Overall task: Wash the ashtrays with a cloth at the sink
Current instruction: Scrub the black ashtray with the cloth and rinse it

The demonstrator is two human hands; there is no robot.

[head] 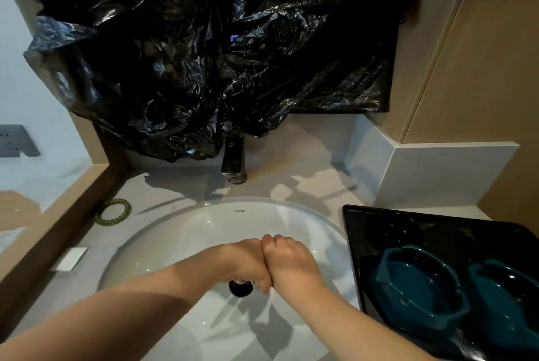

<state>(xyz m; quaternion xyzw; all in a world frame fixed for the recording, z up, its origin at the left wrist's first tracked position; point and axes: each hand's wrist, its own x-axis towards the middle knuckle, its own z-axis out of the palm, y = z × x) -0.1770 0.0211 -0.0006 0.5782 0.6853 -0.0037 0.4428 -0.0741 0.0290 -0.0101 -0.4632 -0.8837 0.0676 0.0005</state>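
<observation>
— I'm at a pale stone counter point(306, 156) with a white oval sink point(180, 216) set into it. A dark tap point(233, 162) stands behind the basin, and crumpled black plastic sheeting point(204, 54) hangs over the wall above it. A green beaded ring point(113, 210) lies on the counter left of the sink.

— And your hands?

— Both are low over the basin, above the black drain plug point(240, 290). My left hand point(248, 261) and my right hand point(291, 264) press side by side, knuckles up, fingers curled down and under. Whether they're wrapped round anything I can't tell, because the backs of my hands hide it.

— Where are the ashtrays?

— On a black tray point(367, 232) on the counter, just right of the sink. Two teal ones sit in it side by side: the left ashtray point(420, 287) is nearer the basin, and the right ashtray point(507, 302) is at the picture's edge. Neither hand touches them.
</observation>
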